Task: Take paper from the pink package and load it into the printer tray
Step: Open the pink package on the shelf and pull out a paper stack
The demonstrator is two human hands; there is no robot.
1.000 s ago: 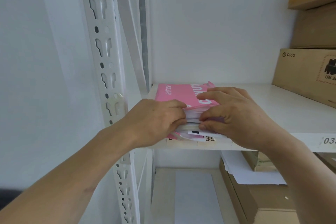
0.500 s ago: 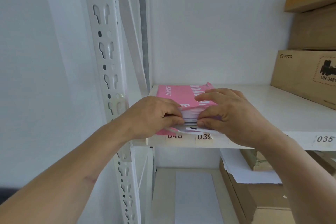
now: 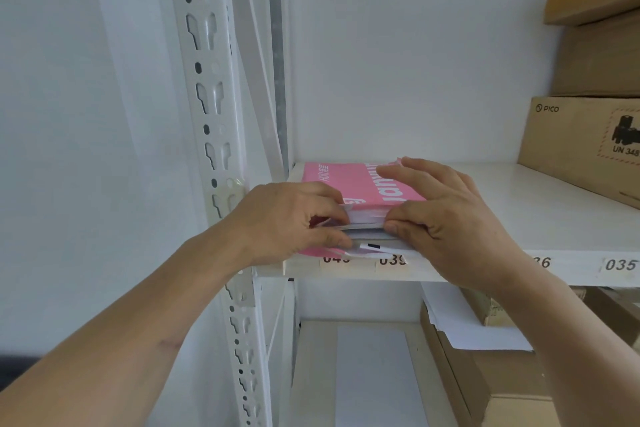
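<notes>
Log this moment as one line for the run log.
stage: separating sheets | left hand, right hand: gripping paper at pink package open end | shelf

Both hands (image 3: 363,218) on pink package (image 3: 349,184)

The cardboard box (image 3: 585,146) at the right of the shelf (image 3: 540,218) bears the brand "PICO" and a stamp reading "UN 348", cut off by the frame edge. Stickers on the shelf's front edge read "035" and "039"; two more show only in part, one ending in "6". The pink package (image 3: 360,184) carries white lettering, upside down and partly covered, not legible.
</notes>
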